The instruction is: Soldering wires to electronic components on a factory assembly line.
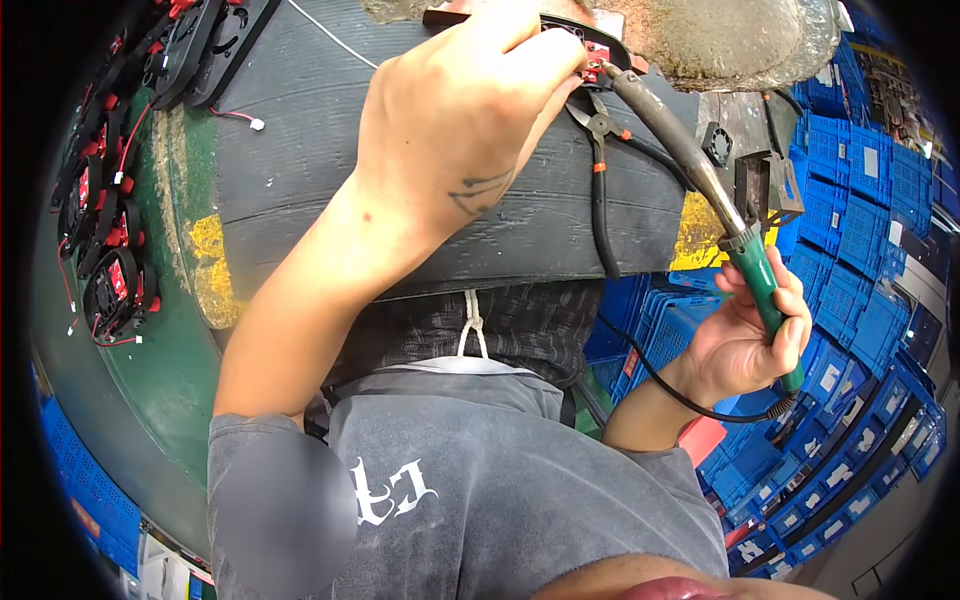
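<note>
My right hand (pixel 738 345) is wrapped round the green handle of a soldering iron (pixel 712 188). The iron slants up and left, its tip at a small red circuit board (pixel 597 60) in a black plastic housing (pixel 607 37). Over the left part of that housing, my left hand (pixel 465 95) is closed, its fingertips pinched close to the board. What those fingers hold is hidden. Just below the board lie cutting pliers (pixel 599 124) with black handles and orange bands, their jaws apart.
A black mat (pixel 290 165) covers the bench. Several black housings with red boards and wires (pixel 112 285) line the left side. A small black fan (pixel 717 143) and a metal holder (pixel 783 190) are at the right, with stacked blue crates (pixel 860 215) beyond. The iron's cord (pixel 665 388) loops below.
</note>
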Demonstrator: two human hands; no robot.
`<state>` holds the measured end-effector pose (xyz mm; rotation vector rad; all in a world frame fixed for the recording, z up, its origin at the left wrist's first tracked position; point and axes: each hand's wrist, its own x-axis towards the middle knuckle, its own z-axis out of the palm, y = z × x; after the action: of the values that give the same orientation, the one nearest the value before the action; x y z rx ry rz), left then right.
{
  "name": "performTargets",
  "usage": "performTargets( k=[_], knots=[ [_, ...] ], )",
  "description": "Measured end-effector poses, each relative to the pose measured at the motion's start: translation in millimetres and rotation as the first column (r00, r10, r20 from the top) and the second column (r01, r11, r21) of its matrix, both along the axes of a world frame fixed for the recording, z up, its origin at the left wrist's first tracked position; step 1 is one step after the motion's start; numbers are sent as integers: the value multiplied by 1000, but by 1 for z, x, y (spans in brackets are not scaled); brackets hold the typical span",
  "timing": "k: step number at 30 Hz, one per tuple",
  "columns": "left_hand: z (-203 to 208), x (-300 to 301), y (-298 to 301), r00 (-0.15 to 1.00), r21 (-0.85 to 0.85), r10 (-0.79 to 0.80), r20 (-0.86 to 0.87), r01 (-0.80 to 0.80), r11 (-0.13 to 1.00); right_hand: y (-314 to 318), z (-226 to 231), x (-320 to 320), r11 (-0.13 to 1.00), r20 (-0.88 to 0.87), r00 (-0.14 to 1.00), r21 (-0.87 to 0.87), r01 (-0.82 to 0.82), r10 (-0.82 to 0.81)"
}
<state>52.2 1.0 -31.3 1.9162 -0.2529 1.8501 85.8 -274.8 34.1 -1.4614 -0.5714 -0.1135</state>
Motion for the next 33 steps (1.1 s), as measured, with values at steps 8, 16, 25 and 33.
performTargets(
  k=[8,16,25,33],
  knots=[
    [1,-1,-1,1000,-10,-18,-1,18,1000,-4,0,1,999,-7,999,6,43,-43],
    [0,1,-2,1000,12,-5,-2,5,1000,-5,2,0,1000,-2,1000,-13,-18,18],
    [0,1,-2,998,36,60,6,-60,998,-6,3,-2,1000,-7,1000,13,-20,20],
    [-3,-3,-2,999,23,48,-12,-47,999,-2,1,-3,1000,-7,1000,14,5,-5]
  ],
)
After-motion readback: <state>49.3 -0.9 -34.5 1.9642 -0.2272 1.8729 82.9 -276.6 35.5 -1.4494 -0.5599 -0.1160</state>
